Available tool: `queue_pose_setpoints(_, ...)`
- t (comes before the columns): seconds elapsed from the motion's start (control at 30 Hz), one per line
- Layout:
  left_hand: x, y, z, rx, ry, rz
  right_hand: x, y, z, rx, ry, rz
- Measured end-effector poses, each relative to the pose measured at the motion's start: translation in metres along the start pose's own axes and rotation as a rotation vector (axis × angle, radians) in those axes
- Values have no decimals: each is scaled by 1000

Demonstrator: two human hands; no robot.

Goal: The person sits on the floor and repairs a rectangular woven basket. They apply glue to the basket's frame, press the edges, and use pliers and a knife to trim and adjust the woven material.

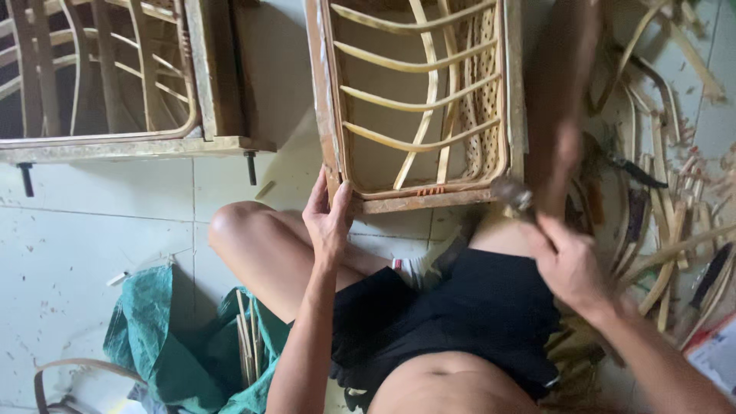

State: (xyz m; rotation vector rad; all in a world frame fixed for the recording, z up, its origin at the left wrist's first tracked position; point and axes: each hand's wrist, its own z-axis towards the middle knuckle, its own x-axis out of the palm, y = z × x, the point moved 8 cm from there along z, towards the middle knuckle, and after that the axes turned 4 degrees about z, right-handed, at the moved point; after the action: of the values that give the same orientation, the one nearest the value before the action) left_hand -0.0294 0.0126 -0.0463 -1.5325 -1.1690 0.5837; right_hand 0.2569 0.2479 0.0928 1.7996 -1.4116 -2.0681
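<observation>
A: Head view, single frame. The person sits on a pale tiled floor (92, 230), knees bent, in black shorts (475, 314). A rattan chair frame (418, 107) lies just ahead of the knees, its curved slats running across the opening and a woven cane panel (484, 100) on its right side.

B: Hands?

A: Left hand (328, 218) is closed on the lower left corner of the frame, fingers wrapped over the wooden rail, thumb along the edge. Right hand (569, 261) is closed around the handle of a hammer (515, 195). The hammer's metal head sits just beside the lower right corner of the frame; I cannot tell if it touches, that area is blurred.

B: Anything marking the rail?

A: A short orange binding (431, 190) wraps the bottom rail near its middle.

B: Surroundings?

A: A second chair frame (115, 92) lies at the upper left, well apart from the hands, with two dark bolts sticking out below its base. A crumpled green tarp (153, 337) lies by the left thigh, with a few thin cane sticks (245, 337) resting on it. To the right, a heap of cane strips and offcuts (659, 153) covers the floor near the right arm. A bent cane loop (69, 376) shows at the lower left edge.
</observation>
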Motion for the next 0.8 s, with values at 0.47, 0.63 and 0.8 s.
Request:
queue_pose_setpoints(0.47,-5,0,1,-111,-83,119,-22,-57,230,182,-59,351)
queue_pose_setpoints(0.63,-5,1,7,-131,-120,120,-24,-26,328,195,-87,498)
queue_pose_setpoints(0.8,-6,2,7,-68,-106,26,-21,32,369,45,-17,342)
